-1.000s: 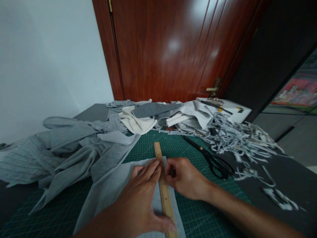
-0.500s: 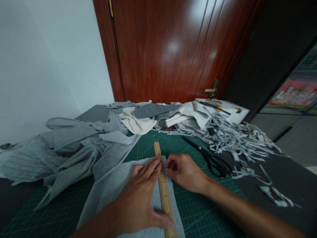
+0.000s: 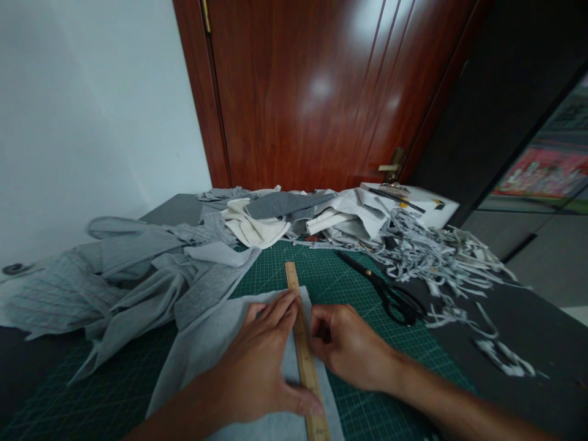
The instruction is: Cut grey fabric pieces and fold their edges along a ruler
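A wooden ruler (image 3: 303, 346) lies lengthwise on a light grey piece of fabric (image 3: 197, 361), close to the fabric's right edge. My left hand (image 3: 261, 361) presses down on both, its fingers stretched toward the ruler's far part and its thumb spread onto the near part. Just right of the ruler, my right hand (image 3: 344, 343) is closed in a pinch at the fabric's edge. Whatever its fingertips hold, if anything, is hidden. Under the fabric is a green cutting mat (image 3: 271, 269) with a printed grid.
Black-handled scissors (image 3: 390, 297) lie on the mat's right side. Behind them spreads a heap of thin grey fabric strips (image 3: 422, 251). Crumpled grey cloth (image 3: 138, 263) covers the left, and a cream piece (image 3: 255, 226) lies at the back. A wooden door (image 3: 312, 92) stands beyond the table.
My right hand has slid toward me along the ruler's right side, still pinched. My left hand, the ruler and the fabric have stayed in place.
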The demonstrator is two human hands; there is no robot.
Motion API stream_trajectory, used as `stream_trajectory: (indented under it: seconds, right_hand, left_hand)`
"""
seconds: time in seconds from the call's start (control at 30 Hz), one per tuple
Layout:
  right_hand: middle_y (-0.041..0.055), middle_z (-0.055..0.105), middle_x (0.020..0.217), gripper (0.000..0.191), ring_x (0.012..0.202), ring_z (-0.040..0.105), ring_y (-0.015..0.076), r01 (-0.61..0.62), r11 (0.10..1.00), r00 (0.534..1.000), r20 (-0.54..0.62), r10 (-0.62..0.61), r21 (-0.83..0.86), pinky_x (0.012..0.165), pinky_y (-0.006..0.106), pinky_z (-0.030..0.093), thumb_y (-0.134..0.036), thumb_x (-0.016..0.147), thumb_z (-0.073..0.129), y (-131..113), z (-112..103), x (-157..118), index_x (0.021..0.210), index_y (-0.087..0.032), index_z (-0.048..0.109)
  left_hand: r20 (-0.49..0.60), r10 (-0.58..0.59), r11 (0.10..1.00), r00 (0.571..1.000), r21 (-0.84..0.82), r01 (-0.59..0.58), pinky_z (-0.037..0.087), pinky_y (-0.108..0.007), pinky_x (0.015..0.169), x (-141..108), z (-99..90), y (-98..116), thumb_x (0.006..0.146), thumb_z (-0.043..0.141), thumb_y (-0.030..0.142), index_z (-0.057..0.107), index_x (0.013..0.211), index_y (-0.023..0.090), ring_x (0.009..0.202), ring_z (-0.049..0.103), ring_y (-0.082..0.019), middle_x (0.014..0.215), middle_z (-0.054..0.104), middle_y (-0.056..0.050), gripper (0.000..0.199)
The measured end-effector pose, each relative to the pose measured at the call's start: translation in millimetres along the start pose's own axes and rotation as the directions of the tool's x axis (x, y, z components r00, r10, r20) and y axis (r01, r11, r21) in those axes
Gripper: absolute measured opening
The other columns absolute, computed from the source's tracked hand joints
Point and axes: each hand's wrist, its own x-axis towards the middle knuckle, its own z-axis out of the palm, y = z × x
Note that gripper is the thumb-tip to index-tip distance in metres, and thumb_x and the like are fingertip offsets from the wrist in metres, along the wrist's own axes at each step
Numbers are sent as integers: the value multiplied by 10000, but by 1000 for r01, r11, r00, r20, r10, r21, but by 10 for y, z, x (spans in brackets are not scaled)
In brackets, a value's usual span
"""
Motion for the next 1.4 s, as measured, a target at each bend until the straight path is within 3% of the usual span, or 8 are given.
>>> stream_trajectory:
  seconds: [0.2,0.37,0.63,0.7,0.83,0.9,1.13,1.4]
  right_hand:
    - [-76,529,587,248,537,453,82,-54,998,997,56,53,33,482,203,296,65,688,566,-81,83,-326,652,-180,562]
    - [-80,527,563,242,499,444,67,-56,998,996,69,54,28,459,197,265,53,639,595,1,188,-544,622,-182,539]
    - [-71,503,575,246,538,457,77,-147,978,937,337,91,145,507,210,301,-22,673,666,91,195,-754,589,-186,503]
    - [-70,509,581,233,542,463,82,-144,978,946,310,91,153,503,208,306,-18,650,666,86,157,-757,605,-189,514]
    - [-76,499,578,211,516,433,87,-133,976,991,37,129,173,464,206,289,1,643,605,25,44,-653,690,-198,556]
    - [-72,501,581,197,520,437,93,-137,972,990,-12,141,190,465,210,300,-4,689,585,-26,6,-578,705,-198,560]
    - [-70,542,598,215,540,477,85,-164,982,983,99,154,95,475,196,319,34,698,622,-109,62,-506,685,-178,586]
    - [-81,576,592,263,504,479,63,-81,995,985,156,72,54,467,193,290,57,604,634,40,192,-570,645,-187,545]
  left_hand:
    - [-38,11,999,999,-37,-13,261,-623,1240,3,22,-9,623,811,767,308,1652,192,1563,284,-441,1722,277,-183,1282]
    - [-16,-4,1000,1000,1,4,242,-564,1266,11,25,7,522,909,710,312,1650,180,1584,253,-401,1731,243,-180,1382]
    - [-33,-1,1000,999,-4,1,244,-575,1267,0,55,-7,537,918,655,281,1662,185,1578,259,-413,1738,235,-165,1376]
    - [-38,5,1000,999,1,-5,248,-573,1266,4,60,-13,535,918,658,288,1659,180,1576,264,-417,1737,236,-169,1375]
    - [-13,-5,1000,1000,24,6,238,-552,1273,4,51,-7,519,902,736,308,1646,138,1583,252,-403,1736,216,-193,1407]
    - [-10,-5,999,1000,35,5,230,-550,1275,-2,50,-9,521,891,761,299,1649,145,1588,245,-393,1737,206,-195,1415]
    - [-5,0,999,1000,39,0,220,-551,1280,7,75,-47,516,867,800,275,1659,154,1600,211,-382,1742,188,-189,1440]
    - [-25,6,999,1000,53,-5,239,-503,1279,13,83,-33,524,908,697,271,1656,136,1596,235,-352,1743,207,-176,1415]
